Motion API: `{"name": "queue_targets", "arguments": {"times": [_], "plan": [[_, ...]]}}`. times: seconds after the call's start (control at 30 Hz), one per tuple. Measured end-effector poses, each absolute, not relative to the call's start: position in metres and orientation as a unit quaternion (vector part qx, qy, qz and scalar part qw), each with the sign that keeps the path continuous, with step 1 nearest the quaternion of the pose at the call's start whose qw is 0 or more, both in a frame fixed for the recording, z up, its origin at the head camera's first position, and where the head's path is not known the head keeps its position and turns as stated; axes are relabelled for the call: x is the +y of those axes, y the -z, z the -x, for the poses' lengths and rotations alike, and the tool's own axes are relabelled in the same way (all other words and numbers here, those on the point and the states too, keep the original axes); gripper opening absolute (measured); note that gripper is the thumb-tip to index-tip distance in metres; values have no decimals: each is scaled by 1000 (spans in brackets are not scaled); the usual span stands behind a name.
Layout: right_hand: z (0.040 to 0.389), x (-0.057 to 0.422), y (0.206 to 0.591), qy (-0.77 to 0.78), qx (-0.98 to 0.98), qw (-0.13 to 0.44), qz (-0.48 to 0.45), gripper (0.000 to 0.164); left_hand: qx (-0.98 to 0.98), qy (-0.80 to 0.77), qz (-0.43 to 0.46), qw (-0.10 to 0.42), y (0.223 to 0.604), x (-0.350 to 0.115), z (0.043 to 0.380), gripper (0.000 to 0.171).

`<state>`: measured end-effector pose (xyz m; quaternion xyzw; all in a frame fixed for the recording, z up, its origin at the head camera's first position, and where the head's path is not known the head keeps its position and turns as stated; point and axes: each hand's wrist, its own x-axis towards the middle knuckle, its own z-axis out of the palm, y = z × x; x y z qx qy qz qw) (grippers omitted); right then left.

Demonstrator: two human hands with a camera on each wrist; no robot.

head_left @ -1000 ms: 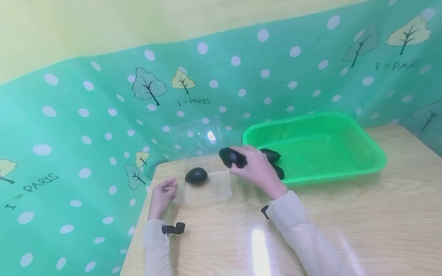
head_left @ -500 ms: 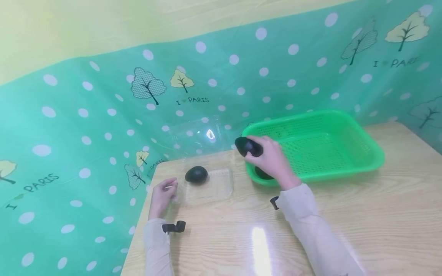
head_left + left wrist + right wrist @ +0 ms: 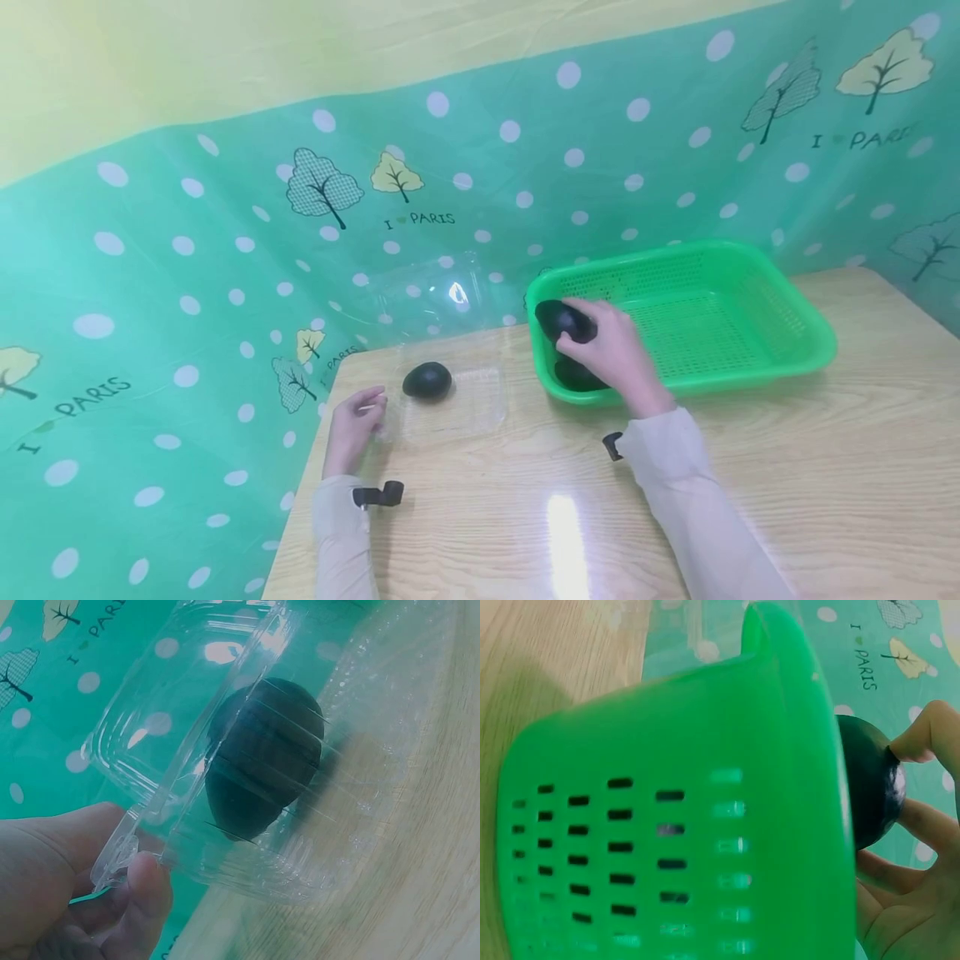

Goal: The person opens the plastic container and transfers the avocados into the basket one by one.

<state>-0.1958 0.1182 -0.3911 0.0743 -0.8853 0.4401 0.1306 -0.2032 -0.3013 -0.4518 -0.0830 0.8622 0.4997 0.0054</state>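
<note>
My right hand grips a dark avocado at the left end of the green plastic basket. Below it in the basket lies another avocado, partly hidden by the hand. From the right wrist view, the gripped avocado shows above the basket's rim, thumb and fingertips around it. On the left, my left hand pinches the edge of a clear plastic clamshell box. Its lid stands raised at the back. A single avocado lies in the left part of the box.
The wooden table carries both box and basket, the basket to the right. A green dotted curtain hangs close behind and along the left edge. Black mounts sit on both wrists.
My right hand has carried its avocado rightward, from between the box and basket to over the basket's left end. My left hand and the box have stayed in place.
</note>
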Motion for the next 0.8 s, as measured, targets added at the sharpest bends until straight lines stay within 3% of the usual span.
{"name": "queue_targets", "arguments": {"times": [0.8], "plan": [[188, 144, 397, -414, -902, 119, -23, 57, 866, -494, 83, -4, 455, -301, 202, 41]]}}
